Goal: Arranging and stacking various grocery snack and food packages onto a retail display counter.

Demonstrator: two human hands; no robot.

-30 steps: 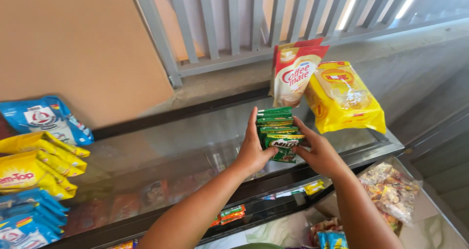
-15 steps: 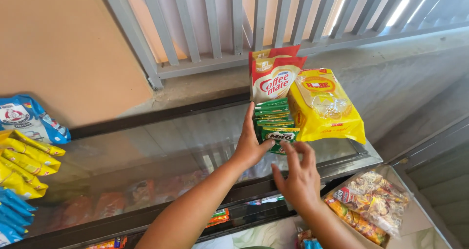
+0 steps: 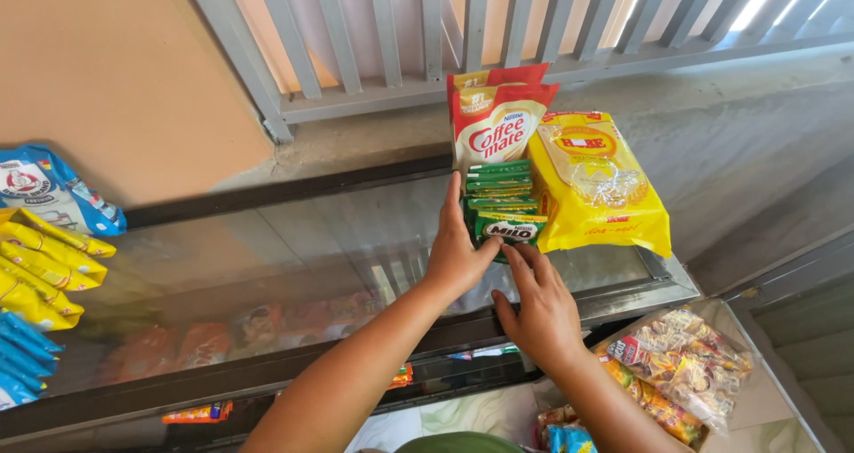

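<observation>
Two bare hands are working at a stack of small green foil sachets [image 3: 500, 206] on top of a glass-topped display counter [image 3: 267, 266]. From the head view, the left hand [image 3: 455, 253] is pressing flat against the stack's left edge, fingers straight, not clenched. The right hand [image 3: 536, 306] is lying open just in front of the stack, fingertips touching the lowest sachet, closing on nothing. Behind the stack a red and white pouch [image 3: 495, 115] is leaning upright; touching its right side is a yellow plastic bag [image 3: 596, 182]. The sachets are looking light, thin and slippery, likely to slide apart, so squeezing both long edges together seems the safest hold. Blue and yellow packets [image 3: 44, 240] are lying well to the left.
</observation>
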